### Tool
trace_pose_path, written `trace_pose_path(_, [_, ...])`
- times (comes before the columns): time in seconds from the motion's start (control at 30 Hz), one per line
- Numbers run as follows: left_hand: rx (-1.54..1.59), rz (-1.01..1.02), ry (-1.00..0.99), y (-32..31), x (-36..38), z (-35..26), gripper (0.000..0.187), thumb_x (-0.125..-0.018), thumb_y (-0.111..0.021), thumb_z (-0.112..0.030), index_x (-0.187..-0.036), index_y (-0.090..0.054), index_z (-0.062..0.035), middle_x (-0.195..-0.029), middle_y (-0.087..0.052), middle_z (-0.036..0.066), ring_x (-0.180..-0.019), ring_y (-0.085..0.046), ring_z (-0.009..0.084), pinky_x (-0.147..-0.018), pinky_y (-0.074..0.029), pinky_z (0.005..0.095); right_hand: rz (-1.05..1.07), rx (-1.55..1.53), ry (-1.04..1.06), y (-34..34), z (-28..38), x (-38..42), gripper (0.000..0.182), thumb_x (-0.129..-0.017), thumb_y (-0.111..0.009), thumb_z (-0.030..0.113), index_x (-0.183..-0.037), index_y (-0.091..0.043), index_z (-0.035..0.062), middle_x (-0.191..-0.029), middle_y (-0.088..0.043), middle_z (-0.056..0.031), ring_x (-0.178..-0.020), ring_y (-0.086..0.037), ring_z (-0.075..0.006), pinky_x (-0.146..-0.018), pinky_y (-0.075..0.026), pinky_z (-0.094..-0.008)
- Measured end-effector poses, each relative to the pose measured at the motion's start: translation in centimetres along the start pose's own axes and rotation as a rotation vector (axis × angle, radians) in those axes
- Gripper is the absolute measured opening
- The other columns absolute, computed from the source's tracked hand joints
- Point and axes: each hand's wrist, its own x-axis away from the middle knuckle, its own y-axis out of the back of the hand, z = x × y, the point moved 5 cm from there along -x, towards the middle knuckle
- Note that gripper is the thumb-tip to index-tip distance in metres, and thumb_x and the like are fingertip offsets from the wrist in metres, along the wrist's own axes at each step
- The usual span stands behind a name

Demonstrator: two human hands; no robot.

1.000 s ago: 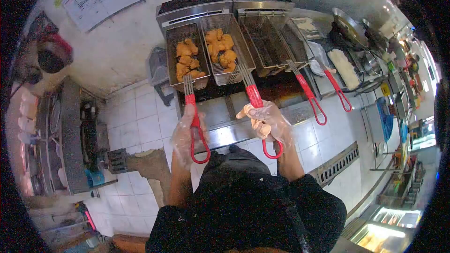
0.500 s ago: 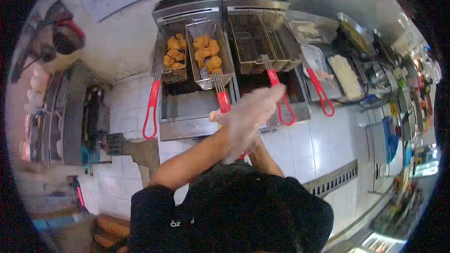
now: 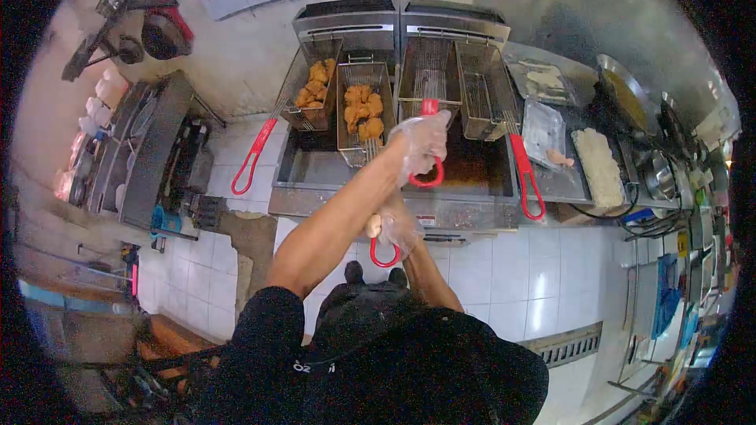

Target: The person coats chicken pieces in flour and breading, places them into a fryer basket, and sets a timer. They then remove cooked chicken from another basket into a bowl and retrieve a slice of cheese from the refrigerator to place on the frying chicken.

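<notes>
My arms cross in front of a double deep fryer (image 3: 472, 216). My left hand (image 3: 425, 144), in a clear plastic glove, is closed around the red handle (image 3: 429, 107) of an empty wire fryer basket (image 3: 417, 71). Lower down, my gloved right hand (image 3: 396, 230) is closed on the looped red handle (image 3: 385, 254) of the basket (image 3: 343, 114) holding fried chicken pieces (image 3: 363, 110). My left forearm hides part of that handle. Another basket (image 3: 316, 118) with fried chicken (image 3: 316, 83) hangs at the left, its handle free.
An empty fryer basket (image 3: 482, 110) hangs at the right, its red handle (image 3: 528, 177) jutting forward. The right counter bears a clear plastic tub (image 3: 543, 132), a floured tray (image 3: 597, 165) and a large pan (image 3: 626, 98). A metal shelf unit (image 3: 153, 165) stands left.
My left hand has moved from above the handles onto the empty basket's handle and closed on it. That handle has swung left. The view has shifted slightly.
</notes>
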Motion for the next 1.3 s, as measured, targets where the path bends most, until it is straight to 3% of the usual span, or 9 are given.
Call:
trace_pose_path(0.1, [0.019, -0.131, 0.022, 1.6, -0.6, -0.3, 0.028, -0.083, -0.058, -0.026, -0.063, -0.043, -0.0139, -0.05, -0.037, -0.005, -0.04, -0.033, 0.0074, -0.036, -0.028, 0.0225, -0.066, 0.193, -0.271, 0.6, 0.9, 0.4, 0.038, -0.08, -0.055, 0.018, -0.113, -0.043, 0.0038, -0.095, -0.056, -0.0081, -0.075, -0.058, -0.0152, -0.061, -0.049, -0.0276])
trace_pose_path(0.17, [-0.037, -0.144, -0.006, 0.4, -0.2, -0.6, 0.031, -0.083, -0.059, -0.029, -0.062, -0.042, -0.0144, -0.05, -0.037, -0.005, -0.038, -0.032, 0.0075, -0.034, -0.026, 0.0221, 0.03, 0.37, -0.196, 1.3, 0.2, 0.5, 0.032, -0.08, -0.055, 0.018, -0.107, -0.048, 0.0039, -0.089, -0.057, -0.0061, -0.069, -0.058, -0.0154, -0.059, -0.049, -0.0275])
trace_pose_path(0.27, [-0.215, -0.251, 0.06, -0.7, 0.9, -0.5, 0.03, -0.083, -0.058, -0.03, -0.063, -0.041, -0.0165, -0.049, -0.037, -0.005, -0.036, -0.032, 0.0079, -0.032, -0.024, 0.0218, -0.422, 0.002, -0.043, 6.6, -3.2, 0.8, 0.021, -0.079, -0.056, 0.017, -0.095, -0.055, 0.0038, -0.077, -0.059, -0.0032, -0.064, -0.057, -0.015, -0.057, -0.047, -0.0276])
trace_pose_path(0.43, [-0.227, -0.162, -0.14, -3.8, 6.7, -4.6, 0.014, -0.084, -0.056, -0.025, -0.083, -0.049, -0.0122, -0.059, -0.042, -0.008, -0.043, -0.037, 0.0035, -0.038, -0.031, 0.0187, -0.11, 1.099, -0.062, 3.1, 1.3, 0.1, 0.018, -0.081, -0.054, 0.018, -0.091, -0.057, 0.0033, -0.074, -0.059, -0.0028, -0.065, -0.056, -0.0151, -0.057, -0.046, -0.028])
trace_pose_path(0.47, [-0.213, -0.102, -0.172, -3.5, 7.4, -5.1, 0.013, -0.084, -0.055, -0.024, -0.084, -0.049, -0.0124, -0.059, -0.041, -0.008, -0.042, -0.036, 0.0031, -0.037, -0.03, 0.0183, -0.509, 0.906, -0.274, 7.0, -1.5, 0.8, 0.022, -0.083, -0.053, 0.022, -0.086, -0.056, 0.0008, -0.069, -0.055, -0.007, -0.056, -0.053, -0.0174, -0.052, -0.045, -0.0305])
trace_pose_path(0.5, [-0.2, -0.037, -0.209, -3.3, 8.0, -5.9, 0.012, -0.085, -0.054, -0.023, -0.084, -0.048, -0.0127, -0.058, -0.041, -0.008, -0.041, -0.035, 0.0027, -0.036, -0.03, 0.0179, -0.521, 0.911, -0.271, 6.0, 0.0, 0.6, 0.022, -0.083, -0.053, 0.022, -0.086, -0.056, 0.0008, -0.069, -0.055, -0.007, -0.056, -0.053, -0.0174, -0.052, -0.045, -0.0305])
trace_pose_path(0.57, [-0.229, -0.048, -0.186, -2.5, 9.2, -7.0, 0.011, -0.085, -0.054, -0.022, -0.085, -0.047, -0.013, -0.058, -0.04, -0.008, -0.041, -0.034, 0.0022, -0.034, -0.029, 0.0175, -0.212, 0.2, -0.482, -0.7, 3.6, -0.4, 0.023, -0.082, -0.056, 0.024, -0.088, -0.056, 0.0013, -0.062, -0.05, -0.0027, -0.045, -0.045, -0.0114, -0.041, -0.039, -0.0269])
trace_pose_path(0.8, [-0.323, -0.178, -0.177, 1.9, 13.1, -10.0, 0.015, -0.085, -0.055, -0.026, -0.087, -0.048, -0.0122, -0.055, -0.036, -0.008, -0.039, -0.031, 0.0014, -0.032, -0.025, 0.0169, -0.366, 0.178, -0.453, -6.2, 9.3, 0.9, 0.026, -0.08, -0.059, 0.022, -0.088, -0.059, -0.0032, -0.053, -0.045, 0.0034, -0.036, -0.037, -0.0053, -0.033, -0.027, -0.0193])
trace_pose_path(1.3, [-0.377, -0.289, -0.133, 8.1, 15.0, -11.5, 0.025, -0.084, -0.057, -0.035, -0.077, -0.044, -0.0146, -0.053, -0.037, -0.007, -0.036, -0.032, 0.0027, -0.031, -0.027, 0.0188, -0.581, 0.402, -0.325, -3.6, 13.7, 0.2, 0.023, -0.077, -0.062, 0.02, -0.084, -0.057, -0.0011, -0.053, -0.047, 0.0019, -0.039, -0.041, -0.0053, -0.034, -0.032, -0.0199])
